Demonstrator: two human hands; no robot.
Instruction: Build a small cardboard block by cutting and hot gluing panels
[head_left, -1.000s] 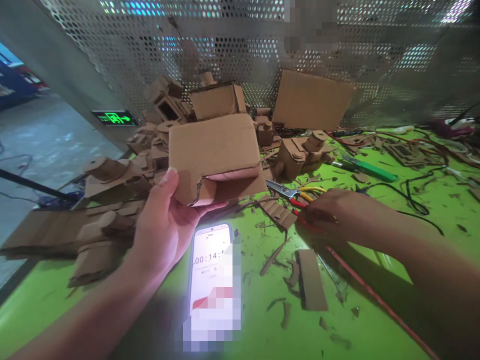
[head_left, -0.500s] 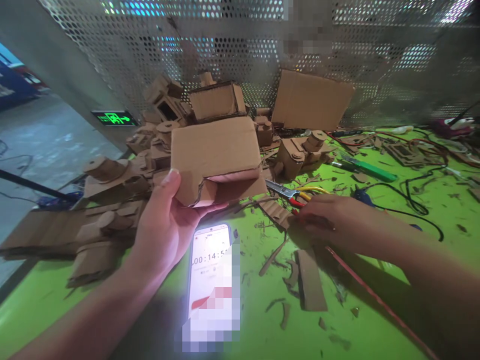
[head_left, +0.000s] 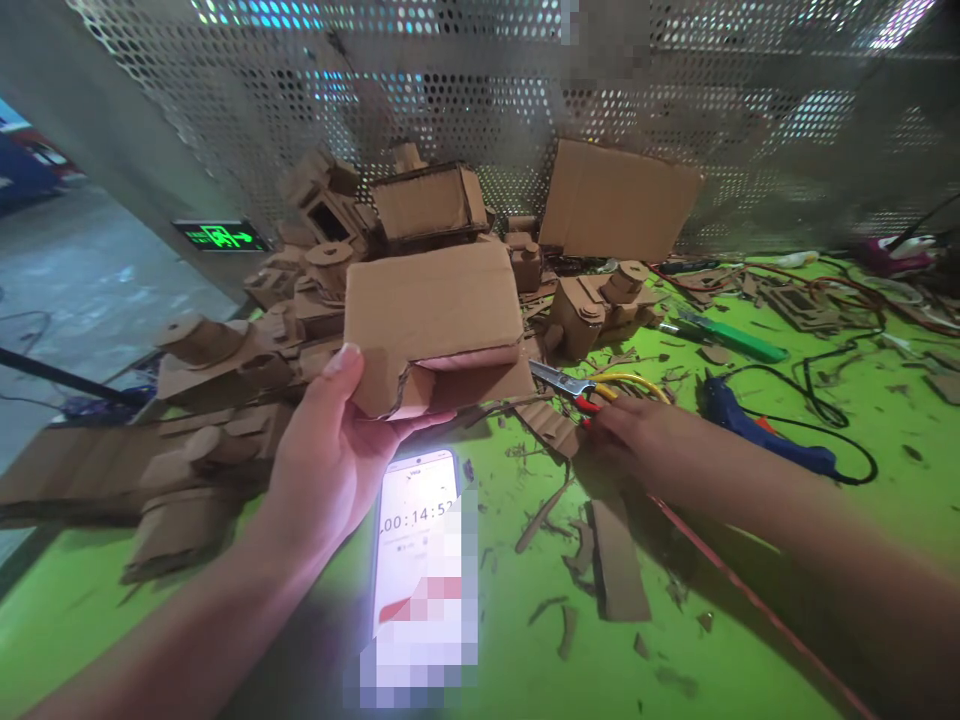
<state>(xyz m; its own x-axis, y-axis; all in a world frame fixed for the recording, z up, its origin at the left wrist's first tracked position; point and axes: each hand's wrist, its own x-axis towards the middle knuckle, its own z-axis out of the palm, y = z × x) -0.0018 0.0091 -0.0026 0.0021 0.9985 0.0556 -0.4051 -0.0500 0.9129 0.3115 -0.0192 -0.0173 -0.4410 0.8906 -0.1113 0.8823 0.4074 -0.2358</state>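
Observation:
My left hand (head_left: 326, 440) grips a brown cardboard box (head_left: 435, 300) by its lower left corner, thumb in front and fingers underneath. The box is tilted towards me, and a rectangular notch is cut into its lower edge. My right hand (head_left: 637, 430) is closed at the red and yellow handles of a pair of scissors (head_left: 562, 380), fingers partly hidden. The metal blades point left at the box's right lower corner; whether they touch it I cannot tell. Below the box lies a lit phone (head_left: 416, 540) with a running timer, partly pixelated.
Cardboard camera-like models (head_left: 202, 350) crowd the left and back of the green table (head_left: 517, 650). A cardboard sheet (head_left: 619, 200) leans on the perforated metal screen (head_left: 487, 90). To the right are a green cutter (head_left: 739, 338), a blue glue gun (head_left: 765, 435) with its cord, and scattered scraps.
The right hand has shifted slightly lower, still at the scissors, and more of the blue glue gun shows. The box stays almost still in the left hand. The phone's timer has advanced.

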